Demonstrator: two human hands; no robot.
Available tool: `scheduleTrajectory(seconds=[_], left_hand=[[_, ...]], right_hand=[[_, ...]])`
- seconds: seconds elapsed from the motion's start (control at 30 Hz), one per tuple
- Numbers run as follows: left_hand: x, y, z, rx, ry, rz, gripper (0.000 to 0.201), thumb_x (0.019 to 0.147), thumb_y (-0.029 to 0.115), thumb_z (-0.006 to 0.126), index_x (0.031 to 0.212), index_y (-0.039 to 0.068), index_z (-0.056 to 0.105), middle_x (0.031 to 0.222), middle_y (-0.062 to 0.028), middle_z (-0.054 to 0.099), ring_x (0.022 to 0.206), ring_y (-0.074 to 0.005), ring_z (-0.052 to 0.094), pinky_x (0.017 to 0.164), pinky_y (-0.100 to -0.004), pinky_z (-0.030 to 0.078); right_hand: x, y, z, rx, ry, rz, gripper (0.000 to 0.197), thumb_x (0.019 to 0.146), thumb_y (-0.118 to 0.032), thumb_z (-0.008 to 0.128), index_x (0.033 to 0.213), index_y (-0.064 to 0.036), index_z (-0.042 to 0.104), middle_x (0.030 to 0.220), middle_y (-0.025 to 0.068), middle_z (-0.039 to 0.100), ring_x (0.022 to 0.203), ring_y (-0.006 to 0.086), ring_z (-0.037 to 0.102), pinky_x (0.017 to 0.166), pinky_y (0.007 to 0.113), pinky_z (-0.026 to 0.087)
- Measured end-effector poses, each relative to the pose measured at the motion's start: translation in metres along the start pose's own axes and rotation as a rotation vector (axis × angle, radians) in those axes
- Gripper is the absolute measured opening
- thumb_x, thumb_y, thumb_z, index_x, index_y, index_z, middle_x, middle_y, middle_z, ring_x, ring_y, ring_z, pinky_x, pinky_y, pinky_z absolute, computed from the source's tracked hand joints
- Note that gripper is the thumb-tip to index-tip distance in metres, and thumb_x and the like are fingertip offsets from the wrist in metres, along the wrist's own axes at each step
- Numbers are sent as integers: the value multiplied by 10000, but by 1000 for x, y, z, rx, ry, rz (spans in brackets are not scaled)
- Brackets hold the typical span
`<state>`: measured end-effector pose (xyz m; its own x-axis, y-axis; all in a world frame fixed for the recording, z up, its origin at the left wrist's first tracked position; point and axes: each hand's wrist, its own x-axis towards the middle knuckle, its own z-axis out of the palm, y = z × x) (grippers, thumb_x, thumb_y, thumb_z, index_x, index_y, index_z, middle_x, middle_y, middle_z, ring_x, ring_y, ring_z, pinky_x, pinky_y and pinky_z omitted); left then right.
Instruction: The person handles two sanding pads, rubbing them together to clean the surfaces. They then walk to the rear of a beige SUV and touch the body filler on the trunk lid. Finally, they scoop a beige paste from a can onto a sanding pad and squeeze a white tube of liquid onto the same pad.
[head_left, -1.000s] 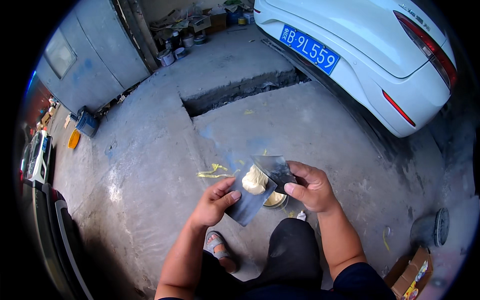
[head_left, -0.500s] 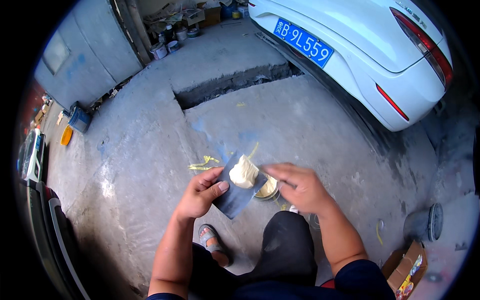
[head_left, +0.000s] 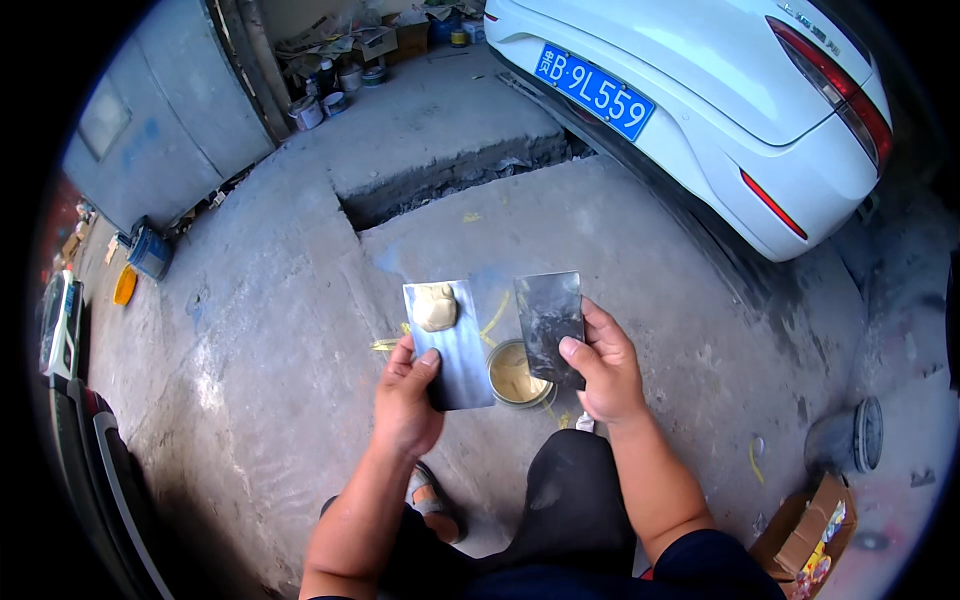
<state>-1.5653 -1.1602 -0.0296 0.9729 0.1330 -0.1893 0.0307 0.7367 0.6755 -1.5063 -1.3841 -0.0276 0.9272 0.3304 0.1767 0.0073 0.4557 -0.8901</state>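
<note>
My left hand (head_left: 408,400) grips the lower left edge of a dark, flat spreader (head_left: 455,370), thumb on its face. Near the top of that sheet sits a lump of cream-coloured putty (head_left: 435,308). In my right hand (head_left: 605,365) is a second flat spreader (head_left: 548,320), black with pale smears, pinched at its lower right side. The two spreaders are apart, side by side. Below and between them, an open round can (head_left: 515,375) of yellowish putty stands on the floor, its right part covered by the right spreader.
A white car (head_left: 690,110) stands at the far right, beside a sunken pit (head_left: 450,185) in the concrete floor. Near right are a dark bucket (head_left: 845,440) and a cardboard box (head_left: 805,535). Yellow tape strips (head_left: 495,315) lie around the can. A blue bucket (head_left: 150,252) stands far left.
My right hand, blurred close to the left spreader before, has moved away and shows its own spreader upright. The left spreader has turned from tilted to nearly upright, the putty lump now smoother.
</note>
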Motion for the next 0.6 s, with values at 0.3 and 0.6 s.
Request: scheduleTrajectory(seconds=[0.3,0.6], left_hand=[[-9,-25,11,-23,104,238,284,954,48,516,1231,53,452,1103,-66,627,1005,-127,585,924,-299,447],[0,-23,-3,223,59,456,306,976,75,497,1269,11,436,1147,-65,604,1034,-97,555,931,-260,422]], right_hand=[[-32,36,26,-447,-106,-23,409,905,-1,570,1308,15,500,1215,79,590,1088,125,544,935,279,433],[-20,32,50,-724,-109,-121,300,908,-11,561,1202,46,585,1219,161,609,1110,230,591,960,304,437]])
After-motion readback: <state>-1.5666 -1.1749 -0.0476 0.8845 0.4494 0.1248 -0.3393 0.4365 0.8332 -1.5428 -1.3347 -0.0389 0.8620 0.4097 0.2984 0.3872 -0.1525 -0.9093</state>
